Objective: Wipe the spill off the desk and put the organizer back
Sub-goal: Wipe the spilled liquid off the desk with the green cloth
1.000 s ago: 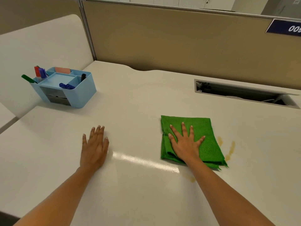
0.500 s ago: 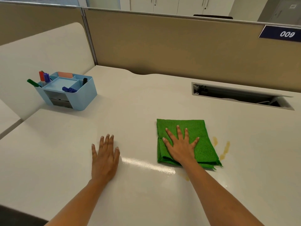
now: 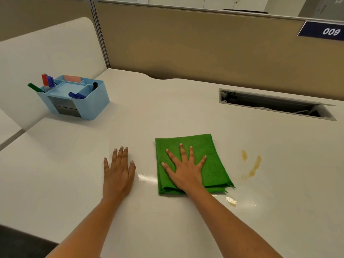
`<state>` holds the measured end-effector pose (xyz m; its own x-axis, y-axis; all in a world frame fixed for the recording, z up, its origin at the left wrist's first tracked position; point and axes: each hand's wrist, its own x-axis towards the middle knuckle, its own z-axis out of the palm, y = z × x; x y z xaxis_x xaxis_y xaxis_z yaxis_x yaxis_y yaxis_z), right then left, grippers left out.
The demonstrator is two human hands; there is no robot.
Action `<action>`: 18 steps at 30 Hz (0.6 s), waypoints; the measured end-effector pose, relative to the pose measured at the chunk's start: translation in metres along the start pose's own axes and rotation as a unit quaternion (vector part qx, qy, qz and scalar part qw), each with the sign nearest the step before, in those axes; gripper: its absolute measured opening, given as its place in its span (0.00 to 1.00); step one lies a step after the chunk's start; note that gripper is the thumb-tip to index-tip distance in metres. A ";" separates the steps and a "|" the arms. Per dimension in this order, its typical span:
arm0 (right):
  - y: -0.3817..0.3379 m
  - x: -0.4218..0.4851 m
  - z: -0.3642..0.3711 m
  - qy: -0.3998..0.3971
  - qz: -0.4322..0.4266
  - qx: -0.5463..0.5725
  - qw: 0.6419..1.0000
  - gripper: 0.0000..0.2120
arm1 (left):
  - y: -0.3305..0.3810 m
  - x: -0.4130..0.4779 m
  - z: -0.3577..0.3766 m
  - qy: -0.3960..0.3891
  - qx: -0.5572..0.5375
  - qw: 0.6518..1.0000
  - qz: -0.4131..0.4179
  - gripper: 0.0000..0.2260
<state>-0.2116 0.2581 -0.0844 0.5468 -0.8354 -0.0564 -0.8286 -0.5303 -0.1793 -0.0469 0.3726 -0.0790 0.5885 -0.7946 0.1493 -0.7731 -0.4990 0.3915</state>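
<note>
Wiping step. Right grip [image 3: 186, 170] flat, fingers spread, pressing the green cloth [image 3: 214, 155]. Left grip [image 3: 118, 174] flat on worktop [image 3: 167, 108], holding nothing. Brown spill [image 3: 256, 164] just right of cloth, unwiped. Likely next: sweep cloth right. Organizer [image 3: 74, 97] sits far left.

We're pretty sure this is an open-plan office, cubicle style. Tan fabric partitions [image 3: 186, 53] wall off the white tabletop [image 3: 167, 112] at the back, and one carries a dark blue plate [image 3: 323, 31] numbered 009. There's a cable slot [image 3: 260, 102] with a flip lid sunk into the tabletop, a light blue organizer [image 3: 96, 105] stuffed with markers [image 3: 48, 81], and pale cabinets [image 3: 204, 0] showing beyond the partitions.
</note>
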 end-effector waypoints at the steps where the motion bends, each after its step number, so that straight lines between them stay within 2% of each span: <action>1: -0.005 -0.003 0.001 -0.002 -0.009 -0.001 1.000 0.30 | 0.000 -0.001 0.000 -0.001 -0.001 1.000 0.000 0.23; 6: -0.024 -0.017 0.005 0.000 -0.047 -0.005 0.999 0.31 | -0.001 -0.001 0.000 -0.004 -0.006 1.000 0.004 0.23; 10: -0.036 -0.031 0.008 0.001 -0.075 -0.007 0.997 0.32 | 0.000 -0.001 -0.002 -0.004 0.007 1.000 0.014 0.28; 14: -0.039 -0.046 0.010 0.003 -0.089 -0.007 0.996 0.31 | -0.001 -0.002 -0.001 -0.001 0.010 1.000 0.023 0.24; 18: -0.031 -0.065 0.011 0.003 -0.099 -0.004 0.995 0.30 | -0.001 -0.005 -0.003 0.001 0.016 0.999 0.031 0.25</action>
<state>-0.2201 0.3300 -0.0862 0.6981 -0.7158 -0.0153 -0.7062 -0.6849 -0.1794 -0.0481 0.3780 -0.0779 0.5403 -0.8234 0.1735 -0.8149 -0.4607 0.3517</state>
